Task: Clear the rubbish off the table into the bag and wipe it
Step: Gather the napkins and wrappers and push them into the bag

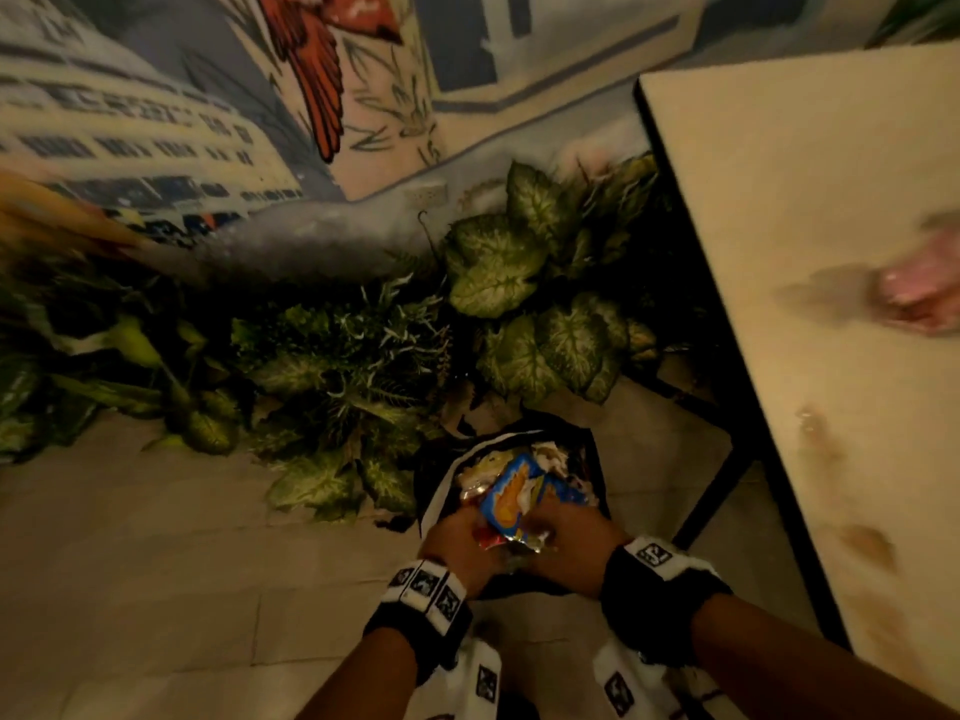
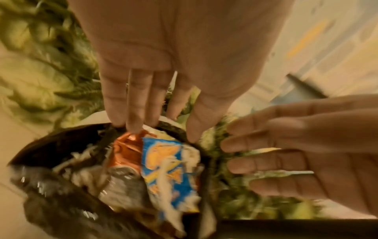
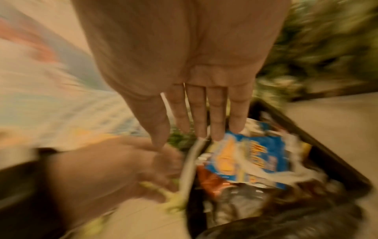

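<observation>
Plants: leafy plants (image 1: pixel 363 366) crowd the wall, just behind the bag.
Left hand: left hand (image 1: pixel 457 543) over the bag's near left rim, fingers straight and spread, holding nothing.
Bag: black bag (image 1: pixel 431 480) on the floor, mouth open, stuffed with a blue-orange wrapper (image 1: pixel 511 493), an orange can (image 2: pixel 125 152) and crumpled paper.
Right hand: right hand (image 1: pixel 569 537) above the rubbish, fingers straight, empty.
Table: table (image 1: pixel 810 210) at right, stained, its black edge near the bag; a blurred pink thing (image 1: pixel 919 291) lies on it.

Just beyond my fingertips (image 2: pixel 132 127) I see a blue wrapper (image 2: pixel 169 171) with orange print. Beside it lies an orange one (image 2: pixel 124 152). The bag (image 2: pixel 51 145) is black, the table (image 1: pixel 810 210) cream with brown stains.
</observation>
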The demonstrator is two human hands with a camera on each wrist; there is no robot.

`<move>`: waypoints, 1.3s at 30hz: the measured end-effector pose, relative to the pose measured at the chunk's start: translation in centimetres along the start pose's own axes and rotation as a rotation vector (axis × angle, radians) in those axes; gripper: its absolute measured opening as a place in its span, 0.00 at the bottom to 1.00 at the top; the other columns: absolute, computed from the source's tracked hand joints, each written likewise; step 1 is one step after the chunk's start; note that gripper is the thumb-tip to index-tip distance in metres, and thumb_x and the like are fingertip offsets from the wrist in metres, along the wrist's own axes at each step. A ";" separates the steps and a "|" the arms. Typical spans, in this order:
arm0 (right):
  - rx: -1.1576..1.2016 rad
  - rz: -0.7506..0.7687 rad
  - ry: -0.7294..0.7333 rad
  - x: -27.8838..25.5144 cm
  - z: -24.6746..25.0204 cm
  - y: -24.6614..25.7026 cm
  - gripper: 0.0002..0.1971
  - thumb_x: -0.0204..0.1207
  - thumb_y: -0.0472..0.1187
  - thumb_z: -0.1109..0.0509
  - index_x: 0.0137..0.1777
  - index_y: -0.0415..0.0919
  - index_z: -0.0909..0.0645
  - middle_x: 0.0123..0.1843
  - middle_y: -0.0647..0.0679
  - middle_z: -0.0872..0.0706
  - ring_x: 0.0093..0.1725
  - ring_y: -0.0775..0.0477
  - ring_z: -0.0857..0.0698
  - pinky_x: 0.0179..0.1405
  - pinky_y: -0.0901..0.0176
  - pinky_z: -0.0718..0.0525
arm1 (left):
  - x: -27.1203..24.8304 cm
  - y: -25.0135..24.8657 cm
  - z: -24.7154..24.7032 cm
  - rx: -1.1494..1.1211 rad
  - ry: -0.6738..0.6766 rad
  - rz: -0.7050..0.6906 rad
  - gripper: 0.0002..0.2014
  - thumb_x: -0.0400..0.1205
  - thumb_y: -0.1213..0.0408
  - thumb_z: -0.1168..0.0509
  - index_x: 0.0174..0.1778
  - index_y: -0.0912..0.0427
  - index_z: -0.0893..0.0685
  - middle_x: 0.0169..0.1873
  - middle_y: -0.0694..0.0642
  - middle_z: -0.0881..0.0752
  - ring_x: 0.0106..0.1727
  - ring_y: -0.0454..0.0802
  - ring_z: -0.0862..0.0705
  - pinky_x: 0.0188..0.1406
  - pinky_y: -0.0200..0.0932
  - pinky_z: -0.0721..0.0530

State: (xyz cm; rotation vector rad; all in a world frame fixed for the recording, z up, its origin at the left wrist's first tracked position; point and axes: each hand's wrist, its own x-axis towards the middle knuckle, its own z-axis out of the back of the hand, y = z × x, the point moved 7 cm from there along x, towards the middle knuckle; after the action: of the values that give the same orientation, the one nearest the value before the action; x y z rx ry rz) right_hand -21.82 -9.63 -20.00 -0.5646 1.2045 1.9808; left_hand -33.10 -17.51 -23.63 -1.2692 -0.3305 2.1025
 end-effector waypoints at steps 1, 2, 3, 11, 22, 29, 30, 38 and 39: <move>-0.006 0.042 0.027 -1.7 0.3 1.0 0.20 0.73 0.50 0.29 0.64 0.46 0.20 0.63 0.46 0.17 0.63 0.45 0.18 0.62 0.57 0.20 | -1.2 -0.2 0.0 -0.014 0.011 -0.010 0.14 0.75 0.55 0.28 0.55 0.50 0.17 0.53 0.49 0.14 0.55 0.47 0.17 0.57 0.36 0.22; -0.009 0.080 0.056 -3.5 0.7 1.7 0.18 0.74 0.48 0.30 0.63 0.47 0.20 0.61 0.46 0.16 0.61 0.46 0.17 0.60 0.57 0.19 | -2.1 -0.5 0.0 -0.033 0.015 -0.012 0.10 0.73 0.56 0.27 0.49 0.48 0.17 0.49 0.49 0.13 0.53 0.48 0.15 0.58 0.41 0.18; -0.009 0.127 0.072 -5.4 1.4 2.2 0.16 0.74 0.47 0.30 0.62 0.49 0.20 0.60 0.48 0.15 0.60 0.47 0.17 0.58 0.60 0.20 | -3.1 -1.1 0.2 -0.046 0.009 -0.028 0.08 0.72 0.57 0.25 0.43 0.46 0.18 0.45 0.50 0.12 0.49 0.48 0.14 0.55 0.46 0.16; -0.020 0.255 -0.098 -20.6 12.0 -6.0 0.21 0.76 0.54 0.32 0.69 0.57 0.25 0.66 0.59 0.19 0.60 0.61 0.22 0.48 0.85 0.31 | -9.0 -14.2 -0.1 -0.098 -0.194 -0.230 0.08 0.73 0.70 0.25 0.43 0.54 0.14 0.40 0.53 0.12 0.42 0.44 0.13 0.39 0.30 0.16; 0.022 -0.022 -0.424 -38.3 26.2 -31.5 0.19 0.64 0.68 0.36 0.56 0.70 0.25 0.54 0.70 0.18 0.53 0.66 0.19 0.48 0.69 0.16 | -15.6 -38.5 -12.7 0.034 -0.282 -0.540 0.10 0.73 0.64 0.25 0.45 0.46 0.16 0.37 0.44 0.13 0.41 0.37 0.16 0.34 0.27 0.19; 0.170 -0.202 -0.669 -43.4 30.7 -41.7 0.13 0.69 0.47 0.24 0.51 0.61 0.20 0.48 0.65 0.16 0.49 0.71 0.19 0.42 0.68 0.17 | -14.7 -44.1 -18.3 0.109 -0.169 -0.585 0.11 0.71 0.66 0.23 0.42 0.46 0.14 0.38 0.34 0.14 0.38 0.40 0.15 0.34 0.25 0.20; 0.180 -0.244 -0.705 -44.1 31.2 -42.8 0.12 0.69 0.47 0.24 0.52 0.58 0.19 0.45 0.64 0.15 0.47 0.70 0.18 0.41 0.69 0.19 | -14.4 -45.0 -18.6 0.113 -0.164 -0.603 0.11 0.71 0.66 0.24 0.42 0.46 0.15 0.38 0.34 0.14 0.39 0.40 0.15 0.33 0.23 0.21; 0.214 -0.457 -1.047 -50.7 35.0 -50.2 0.08 0.65 0.44 0.21 0.43 0.49 0.14 0.45 0.51 0.14 0.43 0.51 0.17 0.46 0.55 0.21 | -12.3 -54.5 -24.9 0.244 -0.025 -0.783 0.09 0.74 0.62 0.26 0.45 0.46 0.17 0.40 0.41 0.15 0.42 0.36 0.18 0.35 0.23 0.22; 0.211 -0.472 -1.059 -51.3 35.4 -50.9 0.08 0.65 0.44 0.21 0.43 0.49 0.15 0.46 0.52 0.15 0.44 0.50 0.17 0.46 0.54 0.20 | -12.1 -55.8 -25.9 0.262 -0.011 -0.801 0.09 0.74 0.61 0.26 0.45 0.46 0.17 0.40 0.41 0.15 0.40 0.37 0.17 0.35 0.24 0.22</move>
State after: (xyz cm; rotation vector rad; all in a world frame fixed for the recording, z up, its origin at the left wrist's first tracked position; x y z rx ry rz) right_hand 50.30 17.74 2.98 0.2965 0.5137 1.3679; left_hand 15.33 13.98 0.73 -0.7824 -0.4578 1.4067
